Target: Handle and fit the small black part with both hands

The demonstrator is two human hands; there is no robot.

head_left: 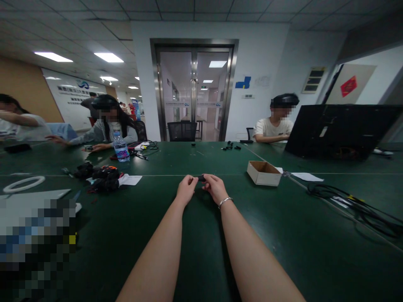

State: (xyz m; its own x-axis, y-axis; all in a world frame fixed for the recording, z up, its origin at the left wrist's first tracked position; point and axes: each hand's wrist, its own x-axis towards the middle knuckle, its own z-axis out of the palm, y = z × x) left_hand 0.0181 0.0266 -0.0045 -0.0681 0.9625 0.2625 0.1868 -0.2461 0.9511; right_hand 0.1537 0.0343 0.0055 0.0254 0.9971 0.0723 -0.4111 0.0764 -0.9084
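A small dark object [201,178] is held between my two hands, just above the green table [201,235]. My left hand [187,189] pinches its left end between thumb and fingers. On the right end, my right hand [215,187] has its thumb and fingers closed, with a silver bracelet at the wrist. Fine details of the object are too small to tell. To the right of my hands stands an open cardboard box [263,178].
Black gear [105,178] and a water bottle [121,147] are at left, near a white ring [24,184]. Black cables [362,209] and a dark monitor [340,132] stand right. Small black parts [231,146] lie farther back. Other people sit across the table.
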